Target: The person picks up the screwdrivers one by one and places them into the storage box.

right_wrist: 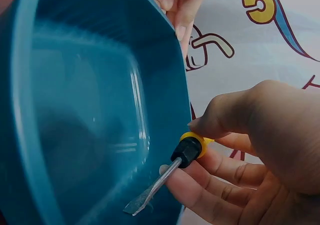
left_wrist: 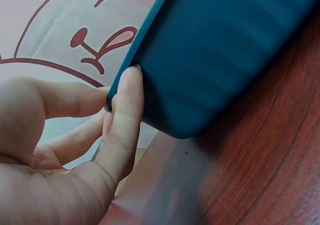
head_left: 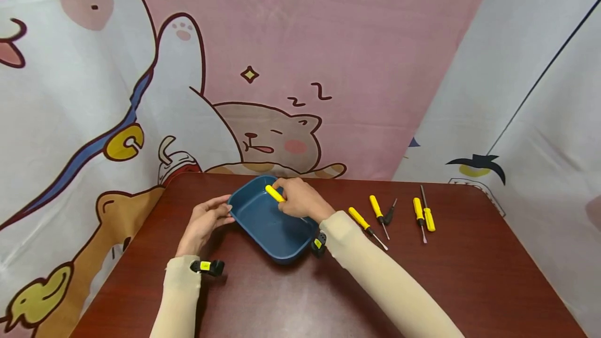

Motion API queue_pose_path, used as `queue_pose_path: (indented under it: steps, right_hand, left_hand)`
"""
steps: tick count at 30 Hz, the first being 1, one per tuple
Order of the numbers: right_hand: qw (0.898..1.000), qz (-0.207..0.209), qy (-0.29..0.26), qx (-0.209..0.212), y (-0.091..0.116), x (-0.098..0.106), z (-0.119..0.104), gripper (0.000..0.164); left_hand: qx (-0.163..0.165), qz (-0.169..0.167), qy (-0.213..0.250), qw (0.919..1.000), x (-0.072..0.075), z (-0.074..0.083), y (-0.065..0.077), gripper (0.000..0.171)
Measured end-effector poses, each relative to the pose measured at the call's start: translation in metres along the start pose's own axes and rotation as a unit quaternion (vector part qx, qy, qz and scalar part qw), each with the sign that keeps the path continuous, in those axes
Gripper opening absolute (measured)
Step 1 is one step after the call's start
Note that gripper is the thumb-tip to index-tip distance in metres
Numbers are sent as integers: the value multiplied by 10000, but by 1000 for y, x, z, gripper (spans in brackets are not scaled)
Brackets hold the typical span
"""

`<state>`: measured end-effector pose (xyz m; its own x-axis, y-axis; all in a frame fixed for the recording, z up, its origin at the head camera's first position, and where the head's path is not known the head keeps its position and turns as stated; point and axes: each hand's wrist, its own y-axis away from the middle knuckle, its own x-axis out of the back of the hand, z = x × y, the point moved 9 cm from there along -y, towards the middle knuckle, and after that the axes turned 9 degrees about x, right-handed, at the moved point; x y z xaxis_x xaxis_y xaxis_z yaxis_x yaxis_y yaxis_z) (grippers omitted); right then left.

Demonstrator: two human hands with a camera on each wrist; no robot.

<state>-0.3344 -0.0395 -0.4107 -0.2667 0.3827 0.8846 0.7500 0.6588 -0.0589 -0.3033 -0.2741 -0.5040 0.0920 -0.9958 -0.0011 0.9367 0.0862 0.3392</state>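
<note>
- Your left hand (head_left: 205, 221) pinches the rim of the blue basin (head_left: 269, 226) at its left corner, thumb opposing fingers.
- Your right hand (head_left: 301, 198) grips a yellow-handled screwdriver (right_wrist: 195, 141) over the basin, within its rim; the flat metal blade shows in the right wrist view, while in the head view the hand covers part of the tool.
- The basin sits toward the far side of the table (head_left: 263, 301), between your hands.
- Right of it, nearest your right sleeve (head_left: 375, 265), lies a long screwdriver (head_left: 359, 217), blade toward you; the sleeve passes just beside it.
- Next along: a second screwdriver (head_left: 376, 206), with a small black-handled tool (head_left: 388, 217) close by.
- Farther right, a pair of yellow-handled screwdrivers (head_left: 418, 208) lies side by side, blades pointing opposite ways.
- A wrist camera (head_left: 318, 244) on your right cuff hides a bit of the basin's side.
- Behind everything, a cartoon-printed cloth (head_left: 375, 67) backs the table.
</note>
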Motion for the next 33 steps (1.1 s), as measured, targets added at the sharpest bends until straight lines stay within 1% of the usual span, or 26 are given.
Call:
queue_pose_path:
  steps: [6,12,23,33]
  right_hand:
    - [9999,-97,-75,38,-11,-15,-10,54]
    - [9998,-189,-72,47,-21,-24,-20,53]
    - [9985,-508,43,-197,-32,-41,-20,53]
    - [9963,-807,282,-84,-44,-60,-23,52]
  left_hand:
    - [39,0,-18,10000,-2,0,-2,45]
    - [61,65,-69,9999,-2,1,-1,44]
    - [102,107,-99,9998,2,0,0,44]
    - [132,90,-62,9999,3,0,1,44]
